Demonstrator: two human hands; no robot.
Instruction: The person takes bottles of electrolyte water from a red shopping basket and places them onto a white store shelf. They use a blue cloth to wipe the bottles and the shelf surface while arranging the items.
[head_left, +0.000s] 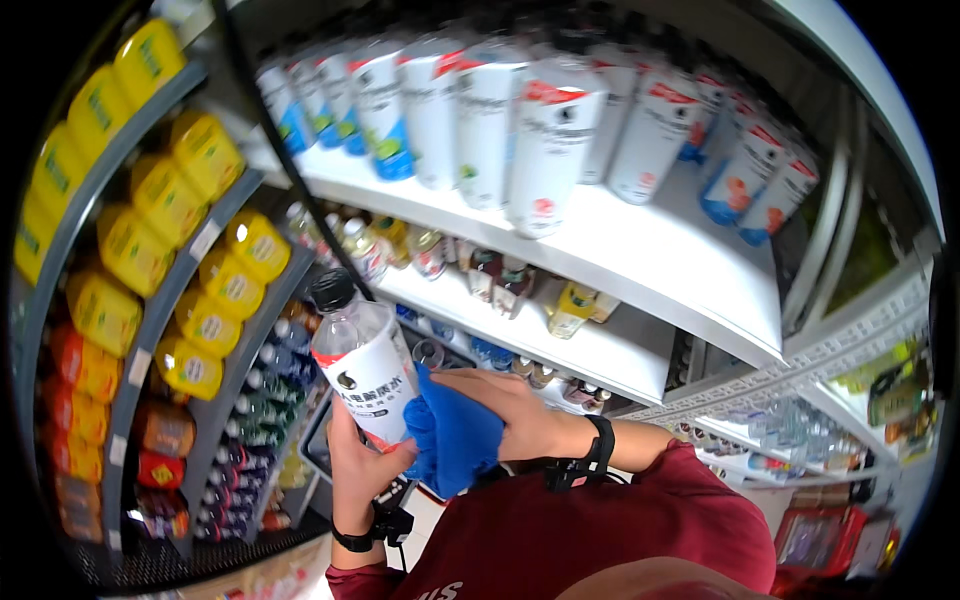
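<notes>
A clear plastic drink bottle (364, 360) with a black cap and a white and red label is tilted in front of me. My left hand (364, 457) grips its lower part, thumb across the front. A blue cloth (457, 435) lies against the bottle's right side, held in my right hand (499, 409). The cloth hides part of that hand's fingers and the bottle's lower edge. Similar bottles (559, 142) stand upright in rows on the white upper shelf (645, 247) beyond my hands.
A lower white shelf (615, 360) holds smaller bottles and a yellow bottle (572, 309). At left, curved grey shelves (139, 330) carry yellow jugs (135, 247) and dark bottles. A dark vertical edge (289, 157) separates the two shelf units. A perforated metal upright (847, 345) stands right.
</notes>
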